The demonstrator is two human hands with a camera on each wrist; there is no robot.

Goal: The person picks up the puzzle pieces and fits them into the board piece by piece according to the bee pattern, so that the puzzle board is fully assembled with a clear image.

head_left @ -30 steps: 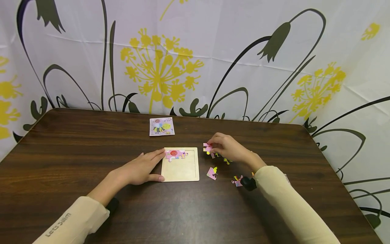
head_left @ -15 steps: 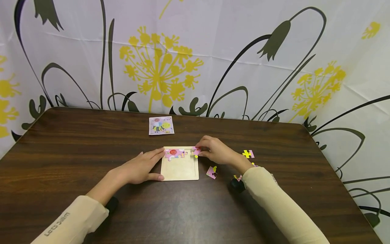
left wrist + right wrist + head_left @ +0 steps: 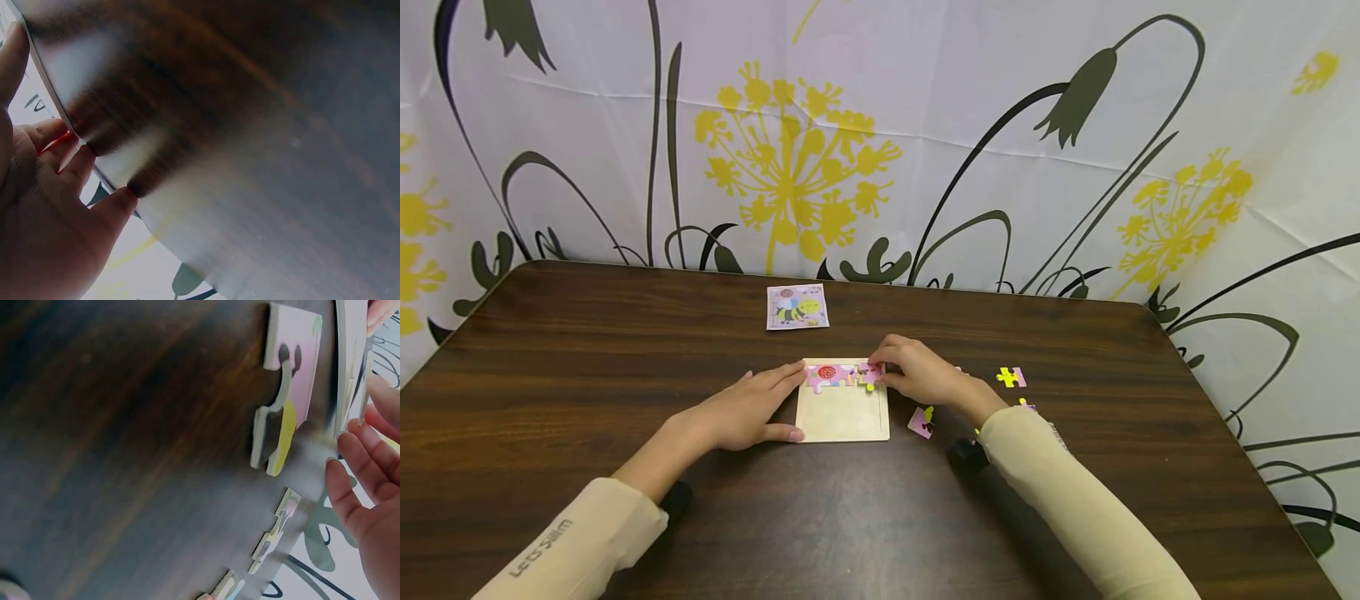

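One table (image 3: 850,517), one cloth (image 3: 962,67), one card (image 3: 797,307) and one tray (image 3: 842,418) are counted. Two hands (image 3: 741,412) are seen, left and right, with two sleeves (image 3: 1075,492). To the tray's right, three loose pieces (image 3: 921,422) can be made out; others are partly hidden by the right arm, so their full number cannot be told. The pieces in the tray's far row cannot be counted surely.

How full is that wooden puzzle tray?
Partly full: the wooden tray has pink pieces along its far edge, its nearer part is bare, and loose pieces lie beside it.
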